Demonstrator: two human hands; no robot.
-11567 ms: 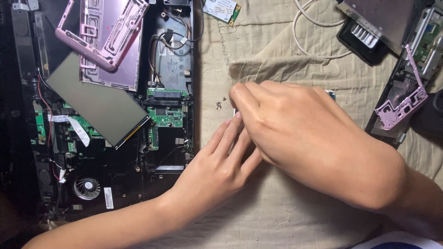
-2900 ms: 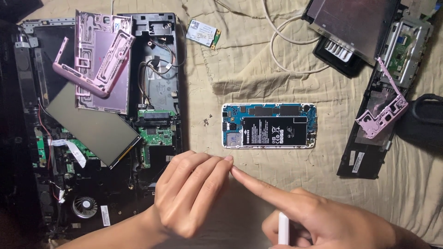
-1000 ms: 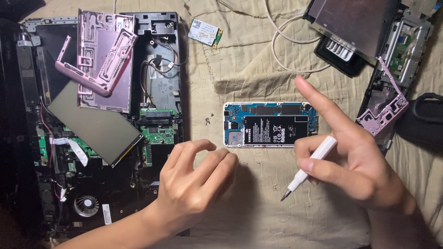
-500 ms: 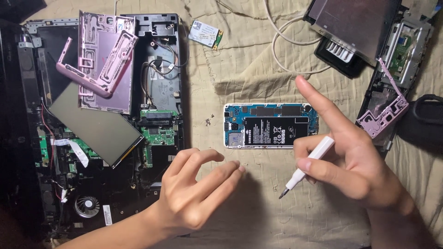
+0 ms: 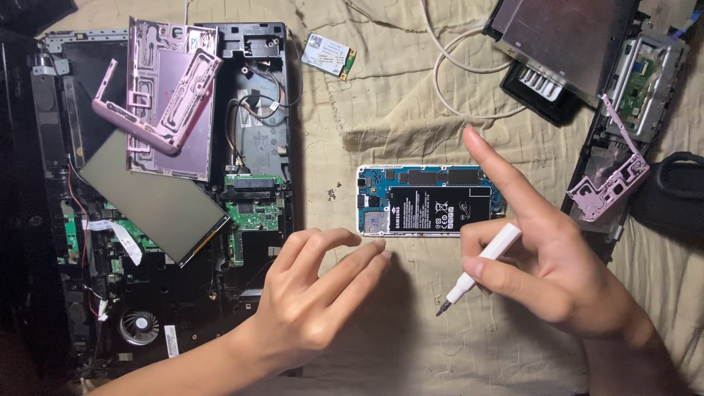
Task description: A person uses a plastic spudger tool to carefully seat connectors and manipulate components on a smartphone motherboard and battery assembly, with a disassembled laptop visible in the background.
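Note:
An opened phone [image 5: 427, 200] lies flat on the beige cloth [image 5: 381, 110], its black battery and blue circuit board showing. My right hand [image 5: 546, 260] hovers just right of and below it, gripping a small white screwdriver [image 5: 478, 268] with its tip pointing down-left; the index finger sticks up over the phone's right end. My left hand [image 5: 312, 301] floats below-left of the phone, fingers spread and curled, holding nothing. A few tiny screws [image 5: 331, 194] lie on the cloth left of the phone.
A dismantled laptop base [image 5: 169, 220] fills the left, with pink phone frame pieces [image 5: 165, 103] and a grey panel [image 5: 154, 204] on it. A small green wireless card [image 5: 328, 54] lies at top centre. More laptop parts [image 5: 565, 51], a white cable [image 5: 447, 88] and a pink frame piece [image 5: 610, 183] sit right.
Earlier both hands covered the phone; they drew back toward me, leaving it uncovered. My right hand then rose beside the phone with the screwdriver. In the last half second my left fingers spread slightly.

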